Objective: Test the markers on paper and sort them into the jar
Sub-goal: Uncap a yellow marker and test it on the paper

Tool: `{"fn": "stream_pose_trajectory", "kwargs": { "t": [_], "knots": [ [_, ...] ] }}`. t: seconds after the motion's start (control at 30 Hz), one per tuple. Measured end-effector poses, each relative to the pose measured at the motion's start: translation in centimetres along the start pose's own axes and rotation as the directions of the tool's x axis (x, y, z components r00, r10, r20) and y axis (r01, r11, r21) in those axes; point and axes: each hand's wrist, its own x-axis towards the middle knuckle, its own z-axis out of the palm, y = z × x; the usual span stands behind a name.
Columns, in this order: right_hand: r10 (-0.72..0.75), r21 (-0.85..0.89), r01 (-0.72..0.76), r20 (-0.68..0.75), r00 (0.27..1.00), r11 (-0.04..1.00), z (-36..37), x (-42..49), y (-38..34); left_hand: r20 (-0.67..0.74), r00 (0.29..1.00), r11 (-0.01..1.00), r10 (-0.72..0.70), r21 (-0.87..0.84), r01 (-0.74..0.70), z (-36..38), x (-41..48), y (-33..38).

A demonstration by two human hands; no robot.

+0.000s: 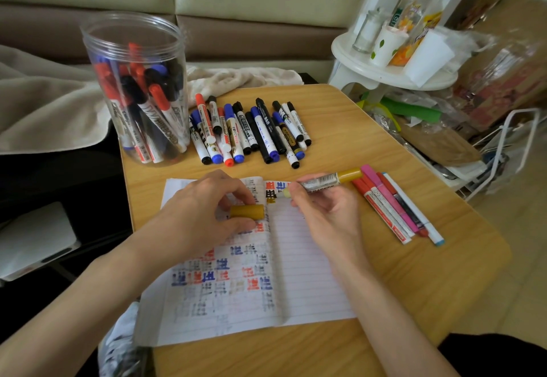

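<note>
An open lined notebook (307, 273) lies on the wooden table, its left page full of red, blue and black test marks. My right hand (325, 213) grips an uncapped gold marker (325, 181), its pale tip touching the top of the right page. My left hand (204, 213) rests on the left page and holds the gold cap (247, 211) between thumb and fingers. A clear plastic jar (136, 86) with several red, blue and black markers stands at the table's back left. A pile of loose markers (251, 131) lies beside it.
Several thin red, pink and white markers (396, 208) lie at the right of the notebook. A white side table (393, 74) with cups and bottles stands at the back right, with bags and boxes below. A beige blanket (44, 104) lies at the left.
</note>
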Motion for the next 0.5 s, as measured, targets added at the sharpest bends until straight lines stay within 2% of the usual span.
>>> {"fn": "stream_pose_trajectory", "kwargs": {
  "t": [0.13, 0.3, 0.5],
  "knots": [
    [-0.015, -0.013, 0.015, 0.005, 1.000, 1.000, 0.2, 0.0, -0.1, -0.014, 1.000, 1.000, 0.010, -0.001, -0.010, 0.1, 0.0, -0.1],
    [0.035, -0.035, -0.035, 0.000, 0.999, 0.999, 0.2, -0.2, -0.5, -0.017, 1.000, 1.000, 0.023, 0.006, -0.023, 0.1, 0.0, 0.0],
    [0.120, 0.119, -0.114, -0.043, 0.992, 0.986, -0.2, -0.6, -1.9, -0.100, 0.992, 0.997, 0.081, 0.018, -0.079, 0.3, 0.0, 0.1]
  ]
}}
